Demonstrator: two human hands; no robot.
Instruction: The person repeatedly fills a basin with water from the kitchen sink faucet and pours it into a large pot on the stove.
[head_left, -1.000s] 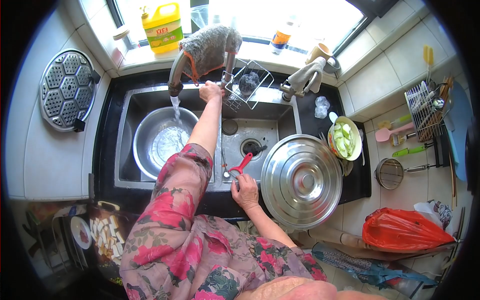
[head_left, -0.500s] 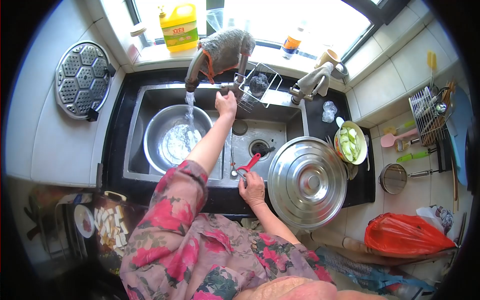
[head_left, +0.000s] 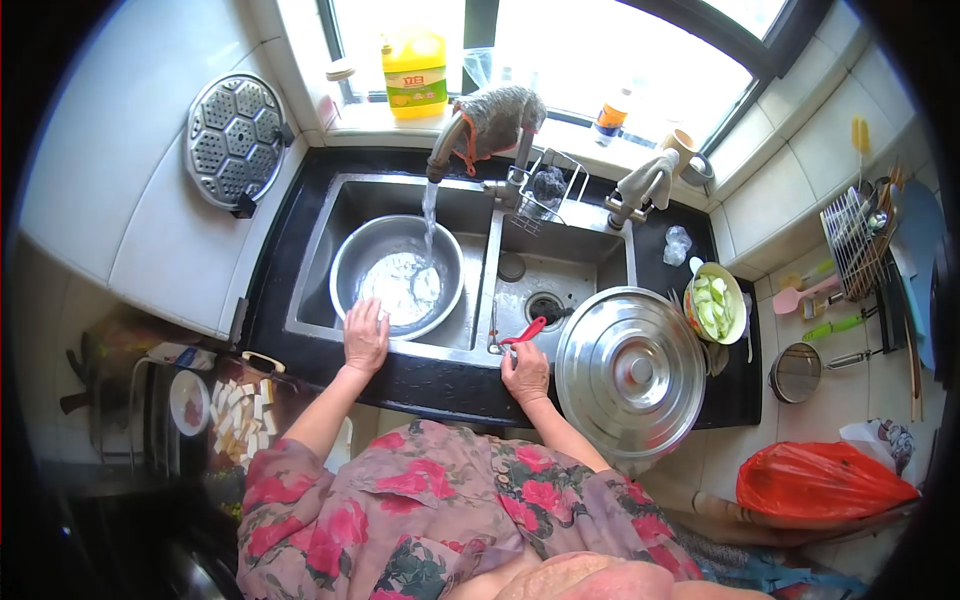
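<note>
Water runs from the cloth-wrapped faucet (head_left: 437, 165) into a round metal basin (head_left: 345, 265) in the left sink bowl. My left hand (head_left: 366, 338) is at the basin's near rim, fingers reaching over the edge and closed on it. At the sink's front edge, my right hand (head_left: 526, 374) is closed at the near end of a red-handled tool (head_left: 530, 328) that looks like a peeler; its head is partly hidden by the fingers. Right of that hand lies a large round metal lid (head_left: 620, 400), covering part of the right sink bowl (head_left: 520, 285).
A bowl of sliced green vegetable (head_left: 716, 303) stands right of the lid. A wire rack (head_left: 560, 185) holds a dark scrubber behind the sink. Pale cut pieces (head_left: 243, 415) lie at lower left. A yellow detergent jug (head_left: 415, 80) stands on the windowsill.
My left hand has left the faucet's base and come back to the basin's near rim. My right hand stays by the red-handled tool. Water keeps running, and the view has shifted.
</note>
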